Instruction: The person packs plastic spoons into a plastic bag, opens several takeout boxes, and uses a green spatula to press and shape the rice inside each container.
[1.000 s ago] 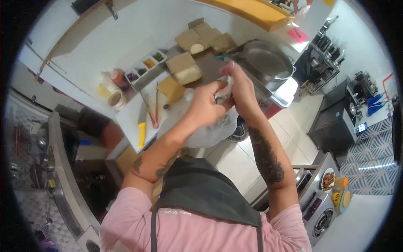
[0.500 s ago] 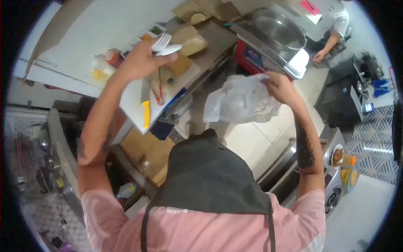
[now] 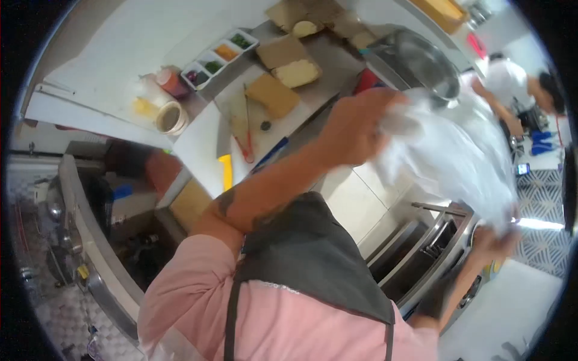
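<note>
Plastic bag [image 3: 454, 159] has swung rightward; right hand [image 3: 492, 240] clamps its end, left hand [image 3: 360, 125] grasps blurred spoon [image 3: 401, 126]. Apron lettering [image 3: 278, 287] illegible. Left of grip, condiment tray [image 3: 228, 64] holds greens [image 3: 242, 41].

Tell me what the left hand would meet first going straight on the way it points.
Most likely the white plastic bag, spread just beyond the left hand; blur leaves depth unclear.

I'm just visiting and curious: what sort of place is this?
Most likely a kitchen: a large round metal pan, a yellow-handled knife, and chopped-looking green ingredients in a white rectangular divided tray suggest it.
</note>
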`<action>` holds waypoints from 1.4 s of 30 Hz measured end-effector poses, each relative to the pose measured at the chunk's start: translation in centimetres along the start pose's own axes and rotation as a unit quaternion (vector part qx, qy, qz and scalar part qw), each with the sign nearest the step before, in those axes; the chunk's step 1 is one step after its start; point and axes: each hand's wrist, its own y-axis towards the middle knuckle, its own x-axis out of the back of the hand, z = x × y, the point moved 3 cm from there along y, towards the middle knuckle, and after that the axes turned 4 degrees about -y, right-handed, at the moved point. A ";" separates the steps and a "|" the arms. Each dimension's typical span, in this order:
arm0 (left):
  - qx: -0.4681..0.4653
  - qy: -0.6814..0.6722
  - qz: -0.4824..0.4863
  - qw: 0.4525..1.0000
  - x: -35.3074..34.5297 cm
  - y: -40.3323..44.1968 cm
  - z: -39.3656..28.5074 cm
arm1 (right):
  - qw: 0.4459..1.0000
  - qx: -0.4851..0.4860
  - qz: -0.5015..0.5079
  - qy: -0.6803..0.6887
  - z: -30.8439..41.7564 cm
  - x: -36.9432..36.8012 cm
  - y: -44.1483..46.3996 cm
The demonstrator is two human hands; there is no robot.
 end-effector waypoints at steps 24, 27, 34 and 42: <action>0.416 0.518 -0.063 0.745 31.7 -26.9 20.9 | 0.720 -0.553 0.359 0.217 10.2 -16.9 -21.7; 0.262 0.520 0.017 0.813 28.5 -21.1 20.5 | 0.756 -0.517 0.352 0.191 8.6 -17.3 -22.4; -0.061 0.400 0.506 0.762 18.5 -7.4 28.8 | 0.796 -0.472 0.334 0.180 10.4 -17.0 -17.4; 0.064 0.354 0.595 0.719 16.8 -5.0 30.8 | 0.798 -0.527 0.225 0.188 10.3 -15.4 -18.7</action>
